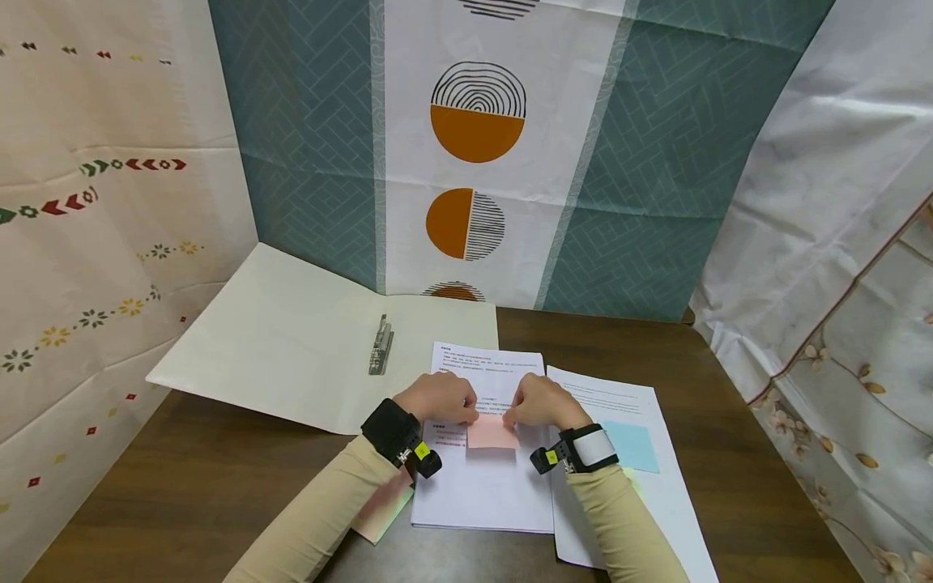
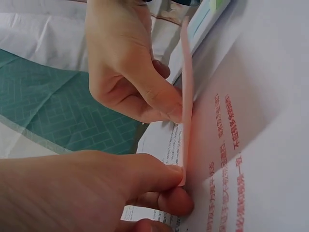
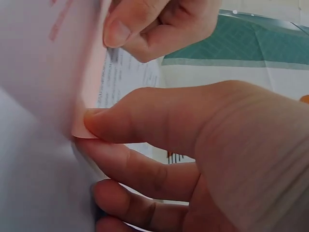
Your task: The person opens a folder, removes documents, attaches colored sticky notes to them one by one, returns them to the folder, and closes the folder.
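Left hand (image 1: 440, 397): thumb and forefinger closed together on pink sticky note (image 1: 492, 433), far-left corner. Right hand (image 1: 543, 402): same pinch, far-right corner. Note sits over middle of printed paper stack (image 1: 481, 498); can't tell if its near edge touches the page. Right of stack: printed sheet (image 1: 674, 518) bearing blue sticky note (image 1: 632, 447). Far left: open file folder (image 1: 291, 324) with metal clip (image 1: 381, 346). All on wooden table (image 1: 743, 470).

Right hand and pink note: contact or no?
Touching. The right wrist view shows it plainly: the right hand has its thumb pressed onto the near end of the pink note.
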Tool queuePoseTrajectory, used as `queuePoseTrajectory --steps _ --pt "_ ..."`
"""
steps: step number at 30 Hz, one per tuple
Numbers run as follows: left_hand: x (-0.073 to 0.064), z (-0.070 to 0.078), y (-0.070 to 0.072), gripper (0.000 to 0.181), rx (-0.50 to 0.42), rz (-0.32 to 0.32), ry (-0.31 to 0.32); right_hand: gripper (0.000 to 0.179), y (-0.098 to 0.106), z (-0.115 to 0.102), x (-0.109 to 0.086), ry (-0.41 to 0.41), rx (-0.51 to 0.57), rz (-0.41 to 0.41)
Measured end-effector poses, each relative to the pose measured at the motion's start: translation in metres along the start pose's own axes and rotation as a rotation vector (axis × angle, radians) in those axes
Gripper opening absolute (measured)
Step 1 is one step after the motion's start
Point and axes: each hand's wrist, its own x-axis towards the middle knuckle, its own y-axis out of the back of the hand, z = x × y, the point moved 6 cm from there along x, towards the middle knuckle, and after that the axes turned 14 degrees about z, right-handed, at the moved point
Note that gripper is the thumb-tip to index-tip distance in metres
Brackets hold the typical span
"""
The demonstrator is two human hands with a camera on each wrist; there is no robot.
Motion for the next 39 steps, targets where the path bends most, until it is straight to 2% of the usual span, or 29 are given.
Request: queuePoseTrajectory --steps 2,4,6,9,11,13,17,20,24,27,30,32,39 --pt "0.007 -0.009 -0.011 0.029 -0.002 0.005 0.003 0.016 0.007 -0.011 -0.009 -0.038 0.006 -0.01" --pt "0.013 -0.017 -0.022 0.029 0.013 0.005 0.007 0.018 0.004 -0.008 -0.008 -0.037 0.001 -0.01" --pt "0.015 -0.018 -0.023 0.033 0.014 -0.006 0.024 0.019 0.002 -0.006 -0.007 -0.042 -0.007 -0.008" --pt "0.018 -0.025 -0.026 0.039 0.049 0.008 0.06 0.026 -0.007 0.011 0.004 -0.038 -0.034 -0.006" --pt "0.019 -0.029 -0.026 0.044 0.039 0.02 0.092 0.034 -0.005 0.013 0.004 -0.059 -0.032 -0.001" --pt "0.019 -0.033 -0.026 0.047 0.022 0.026 0.124 0.04 -0.013 0.029 0.014 -0.053 -0.028 -0.006" --pt "0.02 -0.034 -0.025 0.047 0.007 0.028 0.132 0.041 -0.015 0.033 0.017 0.007 -0.041 0.03" --pt "0.02 -0.033 -0.024 0.046 0.02 0.025 0.133 0.033 0.003 0.005 0.0 0.06 -0.023 0.063" --pt "0.02 -0.034 -0.025 0.045 0.019 0.025 0.13 0.007 0.027 -0.04 -0.024 0.192 0.077 0.053" --pt "0.021 -0.035 -0.027 0.044 0.012 0.025 0.128 0.025 0.032 -0.058 -0.033 0.298 0.132 0.01" --pt "0.022 -0.035 -0.028 0.045 0.007 0.024 0.131 0.034 0.03 -0.067 -0.038 0.333 0.164 -0.044" --pt "0.021 -0.035 -0.028 0.045 0.002 0.026 0.138 0.034 0.028 -0.069 -0.039 0.339 0.17 -0.07" --pt "0.016 -0.031 -0.02 0.042 -0.022 0.023 0.167 0.032 0.025 -0.067 -0.04 0.302 0.135 -0.108"
